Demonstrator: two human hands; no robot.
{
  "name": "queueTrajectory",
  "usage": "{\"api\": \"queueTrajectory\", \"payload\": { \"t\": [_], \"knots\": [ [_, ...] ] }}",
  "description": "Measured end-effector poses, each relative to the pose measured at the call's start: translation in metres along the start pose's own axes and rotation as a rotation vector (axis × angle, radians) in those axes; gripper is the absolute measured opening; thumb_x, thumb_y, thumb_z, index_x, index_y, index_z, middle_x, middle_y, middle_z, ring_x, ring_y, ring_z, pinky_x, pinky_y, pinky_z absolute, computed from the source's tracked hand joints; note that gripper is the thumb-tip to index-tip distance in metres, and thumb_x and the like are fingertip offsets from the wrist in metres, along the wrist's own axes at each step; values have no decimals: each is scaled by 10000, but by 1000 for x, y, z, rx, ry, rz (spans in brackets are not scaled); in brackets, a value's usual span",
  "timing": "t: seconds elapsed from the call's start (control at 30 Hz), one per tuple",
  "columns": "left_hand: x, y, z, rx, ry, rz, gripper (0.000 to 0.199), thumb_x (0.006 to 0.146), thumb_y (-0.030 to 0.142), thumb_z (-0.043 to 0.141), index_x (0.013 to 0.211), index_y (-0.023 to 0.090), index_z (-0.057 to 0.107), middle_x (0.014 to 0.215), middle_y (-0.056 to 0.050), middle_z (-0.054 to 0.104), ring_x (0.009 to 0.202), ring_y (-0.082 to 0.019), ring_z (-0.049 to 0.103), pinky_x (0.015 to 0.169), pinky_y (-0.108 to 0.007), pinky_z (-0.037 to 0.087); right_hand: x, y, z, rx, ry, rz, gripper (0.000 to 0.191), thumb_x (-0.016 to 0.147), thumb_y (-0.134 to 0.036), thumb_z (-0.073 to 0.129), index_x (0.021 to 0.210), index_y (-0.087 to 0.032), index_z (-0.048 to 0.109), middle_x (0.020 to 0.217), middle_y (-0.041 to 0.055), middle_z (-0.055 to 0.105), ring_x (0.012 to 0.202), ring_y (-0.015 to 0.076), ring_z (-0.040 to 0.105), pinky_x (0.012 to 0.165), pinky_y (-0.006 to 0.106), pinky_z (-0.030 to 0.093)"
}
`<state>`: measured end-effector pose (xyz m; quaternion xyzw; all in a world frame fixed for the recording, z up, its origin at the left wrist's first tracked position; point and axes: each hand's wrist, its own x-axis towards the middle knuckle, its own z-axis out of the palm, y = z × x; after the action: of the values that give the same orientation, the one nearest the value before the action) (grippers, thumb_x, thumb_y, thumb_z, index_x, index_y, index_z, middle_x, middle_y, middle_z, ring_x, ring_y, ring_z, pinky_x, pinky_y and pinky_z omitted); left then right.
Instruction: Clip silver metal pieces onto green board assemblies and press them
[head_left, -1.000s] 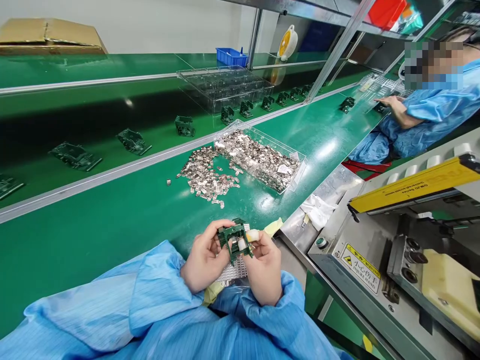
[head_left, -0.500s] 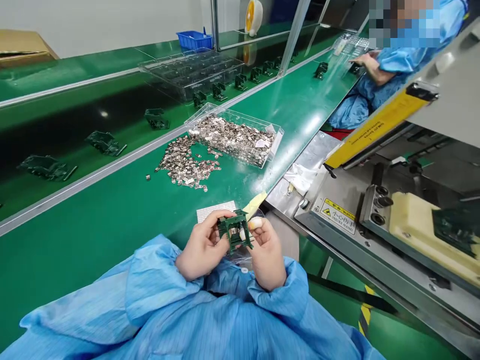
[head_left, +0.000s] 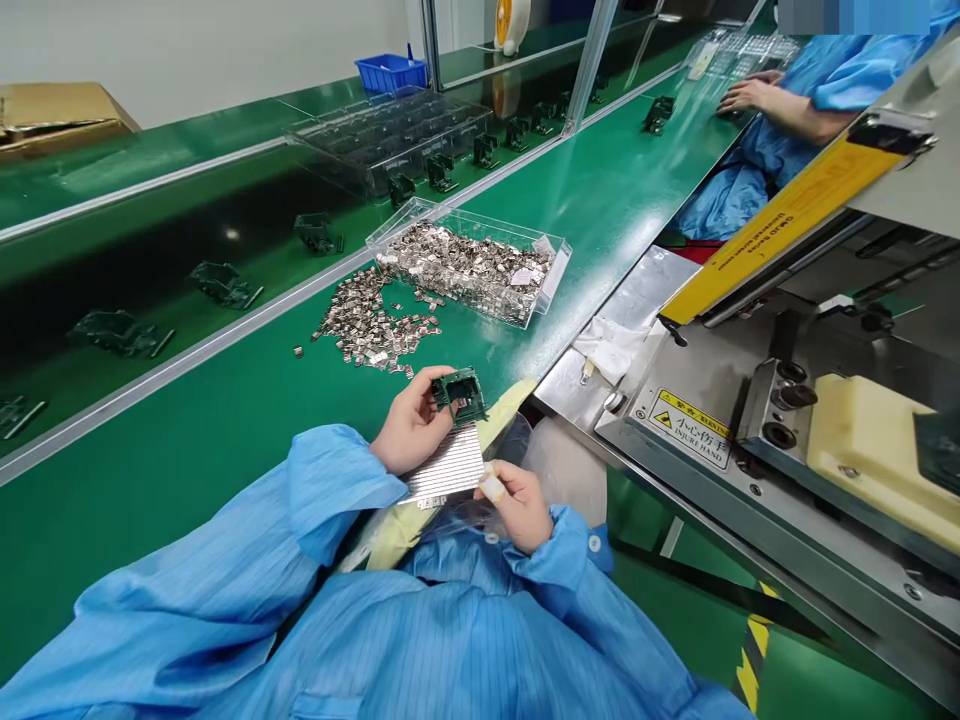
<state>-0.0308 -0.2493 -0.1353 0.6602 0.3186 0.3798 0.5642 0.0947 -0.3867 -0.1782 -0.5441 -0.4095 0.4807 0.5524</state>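
A dark green plastic part with an open frame (head_left: 463,392) is pinched in my left hand (head_left: 414,424). Just below it lies a pale sheet with rows of small metal strips (head_left: 453,466). My right hand (head_left: 519,504), with white wraps on its fingertips, is closed at the sheet's right edge; what its fingers hold, if anything, is too small to make out. Beyond my hands, small metal pieces (head_left: 367,318) form a loose pile beside a clear tray (head_left: 541,312) full of similar pieces.
On the right stands a machine with a yellow bar (head_left: 780,235) and a metal base. Green parts line the dark strip behind the table (head_left: 225,420). A blue basket (head_left: 390,74) is at the back. A co-worker's hands (head_left: 750,92) rest at the far right.
My left hand has lifted the green part forward, uncovering the sheet. My right hand has come away from the part and moved down to the sheet's edge. The view has shifted slightly.
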Motion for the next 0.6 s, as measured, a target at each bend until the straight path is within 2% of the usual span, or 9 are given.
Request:
{"api": "queueTrajectory", "payload": {
  "t": [0.17, 0.37, 0.47, 0.53, 0.6],
  "knots": [
    [-1, 3, -3, 1, 0, -28, 414, 760, 259, 727, 1136, 182, 572, 840, 0, 626, 691, -111, 564, 652, -210, 471, -3, 12, -5, -102, 36, -81, 415, 860, -530, 552, 606, -205, 585, 621, -3, 515, 605, 151, 467, 602, 287, 409],
    [-2, 5, -4, 55, 48, -42, 409, 755, 265, 739, 1127, 177, 593, 721, 28, 564, 592, -88, 500, 546, -185, 416, -4, 20, -24, -281, 24, -2, 248, 863, -360, 532, 724, -205, 668, 654, 23, 638, 605, 183, 578, 576, 290, 450],
    [-1, 6, -3, 6, 55, -43, 420, 741, 289, 752, 1112, 178, 590, 749, 22, 588, 610, -91, 519, 566, -189, 439, -1, 14, -35, -393, 56, 53, 115, 763, -221, 592, 795, -226, 702, 616, 2, 644, 576, 191, 579, 572, 288, 440],
    [-1, 8, -2, -43, 58, -54, 426, 733, 302, 762, 1101, 182, 583, 778, 15, 606, 635, -96, 543, 590, -194, 468, -1, 3, -42, -457, 91, 75, 226, 689, -150, 616, 872, -248, 705, 586, -22, 633, 553, 188, 563, 564, 280, 423],
    [-1, 10, -2, -118, 49, -78, 433, 736, 315, 766, 1099, 188, 568, 813, 6, 621, 676, -108, 579, 634, -211, 510, -3, -13, -47, -517, 123, 78, 213, 672, -137, 629, 839, -253, 692, 563, -32, 615, 524, 179, 536, 538, 272, 399]
  ]
}}
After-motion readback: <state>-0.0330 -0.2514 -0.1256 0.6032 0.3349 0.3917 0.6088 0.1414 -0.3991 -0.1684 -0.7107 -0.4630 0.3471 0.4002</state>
